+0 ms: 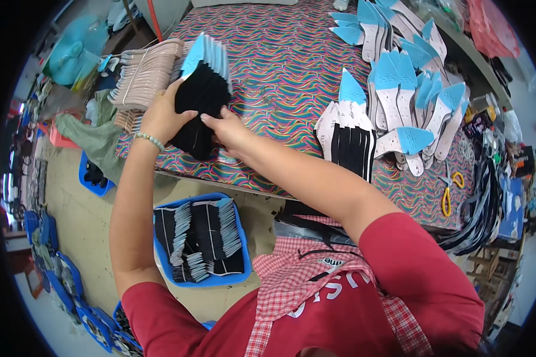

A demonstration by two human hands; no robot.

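My left hand (168, 116) and my right hand (227, 130) grip a stack of insoles (202, 98) from either side, near the table's front left edge. The insoles are black over most of their length, with light blue tips pointing away from me. Both thumbs lie across the black faces; the fingers behind are partly hidden. A bracelet of pale beads circles my left wrist. Beside my left hand, a tied bundle of beige insole-shaped pieces (147, 74) lies on the table's far left.
The table (274, 77) has a colourful wavy cover. White insoles with blue tips (393, 77) pile up on the right, near white pieces with black strips (348, 140). Yellow-handled scissors (447, 196) lie at the right edge. Below, a blue basket (247, 262) holds black insoles.
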